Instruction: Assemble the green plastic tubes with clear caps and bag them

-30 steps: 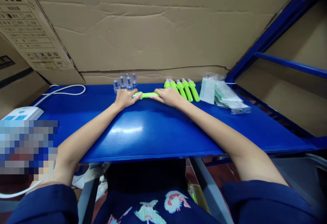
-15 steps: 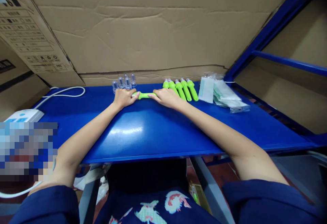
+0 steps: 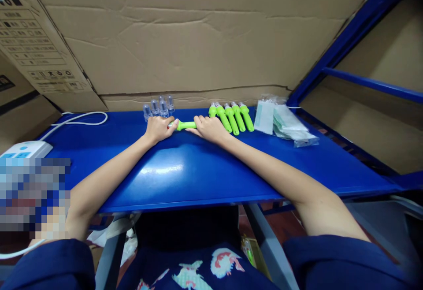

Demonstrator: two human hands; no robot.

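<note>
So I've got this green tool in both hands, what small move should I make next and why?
Probably ease your left hand back slightly along the green tool: it covers most of the tool's left end, so that end is hard to check, while your right hand already grips the other end.

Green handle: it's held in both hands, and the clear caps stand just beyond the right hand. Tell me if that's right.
Not quite: the head view shows the clear caps just beyond the left hand, not the right hand. The green handle is held in both hands, as you said.
</note>
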